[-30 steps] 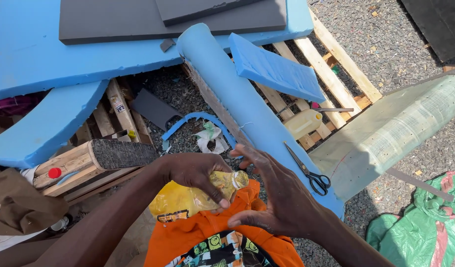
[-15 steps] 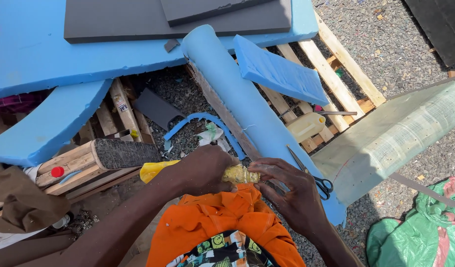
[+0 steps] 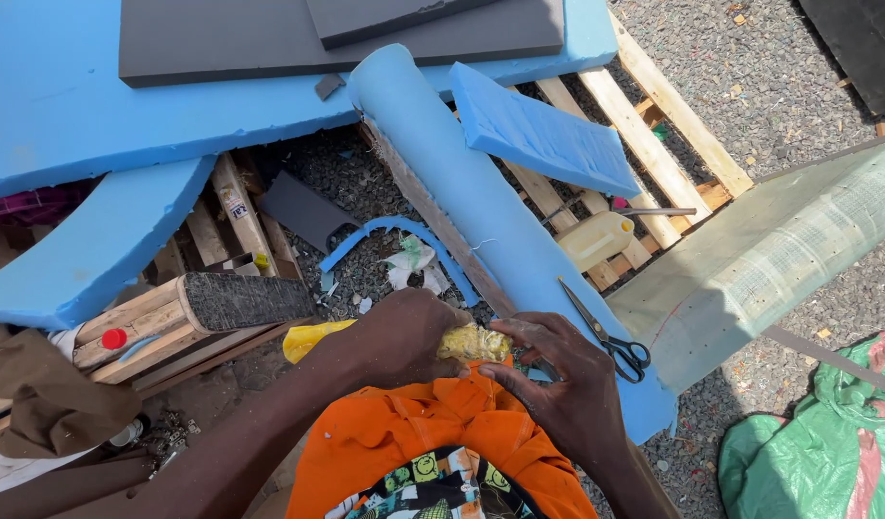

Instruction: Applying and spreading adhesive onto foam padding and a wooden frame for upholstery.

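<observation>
Left hand (image 3: 404, 336) curled closed, knuckles up, right hand (image 3: 558, 384) beside it, fingers bent inward, forearms converging

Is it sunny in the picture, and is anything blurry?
Head view: hard sunlight, bright on the blue foam roll, dark shadows under the pallet slats; sharp overall, scissors crisp; both hands, left hand and right hand, sharp too.

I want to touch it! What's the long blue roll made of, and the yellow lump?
Long blue roll: probably soft foam, matte, finely pored. Yellow lump, pinched between left hand and right hand: looks like crumbly, fibrous sponge; uncertain.
</observation>
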